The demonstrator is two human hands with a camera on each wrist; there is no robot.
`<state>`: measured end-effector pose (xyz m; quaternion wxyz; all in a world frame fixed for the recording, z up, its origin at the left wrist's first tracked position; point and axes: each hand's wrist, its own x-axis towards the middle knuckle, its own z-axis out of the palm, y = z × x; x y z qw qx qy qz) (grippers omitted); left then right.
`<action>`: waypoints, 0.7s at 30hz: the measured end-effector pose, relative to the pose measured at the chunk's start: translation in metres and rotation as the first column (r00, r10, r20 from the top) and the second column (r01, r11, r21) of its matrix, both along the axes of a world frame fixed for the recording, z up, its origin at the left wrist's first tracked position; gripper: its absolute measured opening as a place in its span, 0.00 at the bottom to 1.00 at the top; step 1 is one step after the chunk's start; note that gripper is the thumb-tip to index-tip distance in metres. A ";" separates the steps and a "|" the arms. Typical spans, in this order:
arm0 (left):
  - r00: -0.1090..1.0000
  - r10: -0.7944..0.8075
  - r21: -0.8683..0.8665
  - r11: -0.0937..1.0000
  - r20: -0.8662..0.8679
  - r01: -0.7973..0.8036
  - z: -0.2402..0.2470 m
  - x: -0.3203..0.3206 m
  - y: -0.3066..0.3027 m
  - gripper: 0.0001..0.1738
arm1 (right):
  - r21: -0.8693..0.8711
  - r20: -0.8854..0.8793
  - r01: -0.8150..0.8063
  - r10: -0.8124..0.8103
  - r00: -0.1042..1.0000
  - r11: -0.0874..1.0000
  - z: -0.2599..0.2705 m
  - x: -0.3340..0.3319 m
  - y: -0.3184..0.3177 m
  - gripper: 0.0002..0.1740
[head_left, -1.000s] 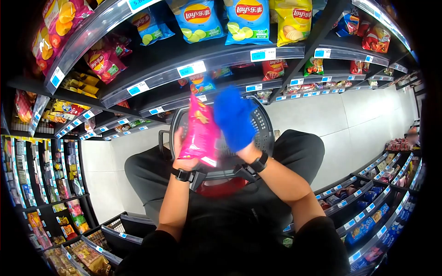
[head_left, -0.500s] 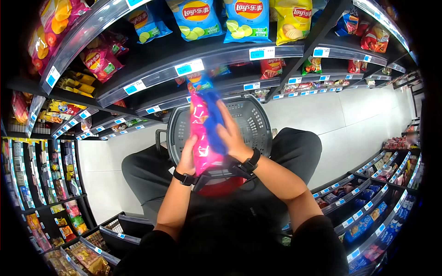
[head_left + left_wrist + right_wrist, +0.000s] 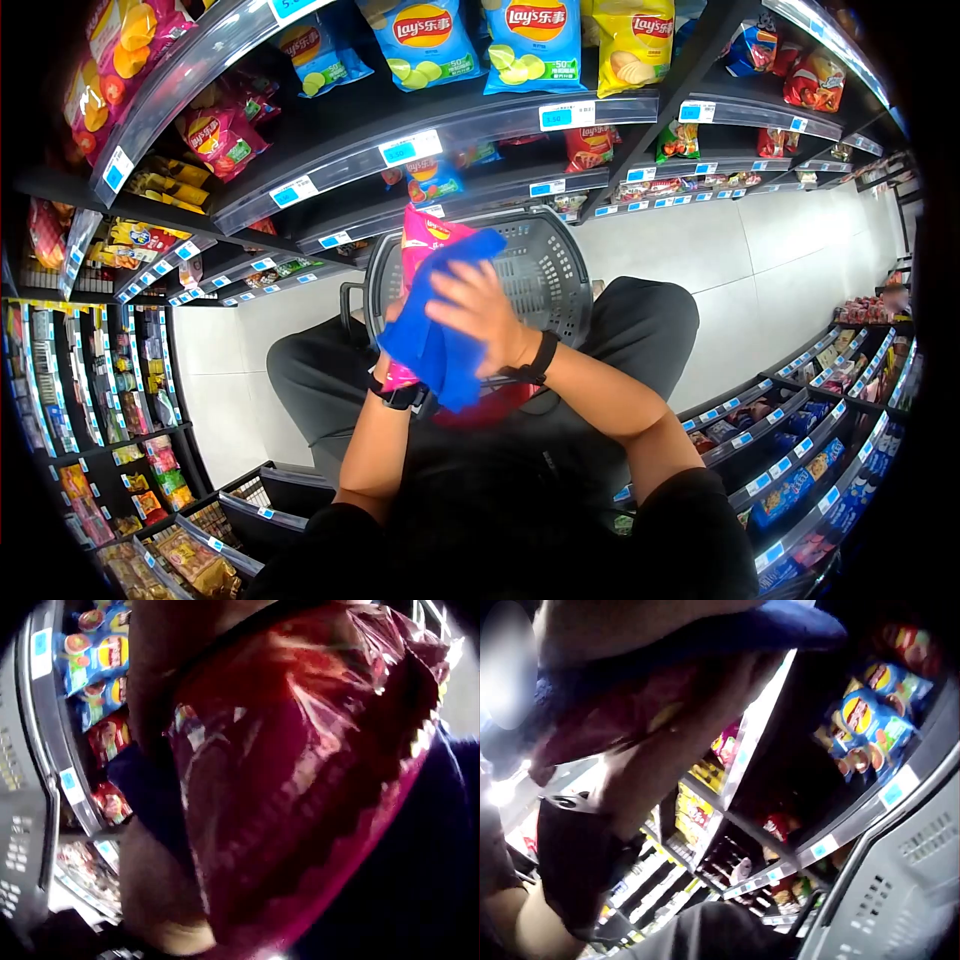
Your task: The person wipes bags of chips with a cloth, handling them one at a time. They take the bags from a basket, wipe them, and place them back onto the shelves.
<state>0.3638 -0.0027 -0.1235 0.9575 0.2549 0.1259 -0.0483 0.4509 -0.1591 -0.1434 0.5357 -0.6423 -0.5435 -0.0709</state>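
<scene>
My left hand [image 3: 396, 303] holds a pink bag of chips [image 3: 425, 235] upright over a dark grey shopping basket [image 3: 540, 270], the hand mostly hidden behind bag and cloth. Across the bag's front lies a blue cloth [image 3: 450, 365], which my right hand [image 3: 478, 312] holds against it with slightly spread fingers. Much of the bag is covered by the cloth; its top and a lower corner show. In the left wrist view the shiny bag [image 3: 277, 787] fills the middle, with dark blue cloth [image 3: 390, 877] behind it. The right wrist view shows the cloth [image 3: 780, 626] under the palm.
Shelves of chip bags curve across the front, with blue bags [image 3: 425, 45] and a yellow bag [image 3: 636, 45] above the basket. A price-tag rail [image 3: 410, 150] runs near the hands. More shelves [image 3: 800, 450] stand behind at right. The person's knees [image 3: 645, 335] flank the basket.
The blue cloth came from the right onto the bag, passed along its upper right side, and now spreads over its middle and lower front. The left hand still holds the bag.
</scene>
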 end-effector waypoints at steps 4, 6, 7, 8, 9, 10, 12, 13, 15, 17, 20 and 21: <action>0.999 -0.023 0.577 0.816 -0.032 0.038 0.015 -0.001 0.000 0.37 | 0.163 -0.528 0.112 -0.010 0.849 0.980 0.008 -0.006 0.008 0.45; 0.987 -0.132 0.643 0.764 0.092 0.042 0.011 0.004 -0.003 0.47 | 0.284 -0.795 0.145 0.148 0.589 0.948 0.013 -0.009 0.011 0.44; 0.963 -0.204 0.820 0.571 0.175 -0.028 0.017 0.011 -0.007 0.48 | 0.338 -0.876 0.182 0.237 0.421 0.923 0.014 -0.011 0.010 0.43; 0.927 -0.295 0.931 0.344 0.232 -0.124 0.024 0.017 -0.011 0.49 | 0.283 -0.958 0.184 0.268 0.101 0.941 -0.014 -0.005 0.008 0.39; 0.914 -0.333 0.934 0.340 0.231 -0.112 0.029 0.021 -0.014 0.51 | 0.351 -0.928 0.203 0.368 -0.052 0.914 -0.018 0.000 0.004 0.35; 0.921 -0.324 0.942 0.317 0.218 -0.111 0.029 0.022 -0.019 0.51 | 0.412 -0.866 0.233 0.458 -0.201 0.881 -0.021 0.004 0.001 0.32; 0.932 -0.305 0.956 0.271 0.194 -0.110 0.025 0.024 -0.028 0.53 | 0.470 -0.872 0.269 0.490 -0.011 0.841 -0.012 0.005 0.001 0.29; 0.913 -0.335 0.967 0.184 0.231 -0.177 0.025 0.023 -0.031 0.49 | 0.499 -0.864 0.283 0.497 0.084 0.819 -0.006 0.006 0.000 0.28; 0.925 -0.259 0.954 0.188 0.277 -0.234 0.017 0.023 -0.038 0.46 | 0.501 -0.818 0.263 0.551 -0.167 0.824 -0.015 0.000 -0.006 0.28; 0.940 -0.123 0.926 0.249 0.319 -0.282 -0.005 0.023 -0.043 0.42 | 0.418 -0.870 0.272 0.468 -0.156 0.867 -0.020 -0.006 -0.003 0.26; 0.986 0.090 0.639 0.753 0.137 -0.158 0.006 0.022 -0.055 0.42 | -0.060 -0.815 0.334 -0.240 0.527 0.941 -0.047 -0.013 0.001 0.23; 0.977 0.131 0.643 0.736 0.169 -0.210 0.015 0.024 -0.058 0.41 | -0.208 -0.804 0.247 -0.309 0.509 0.947 -0.025 -0.010 -0.001 0.23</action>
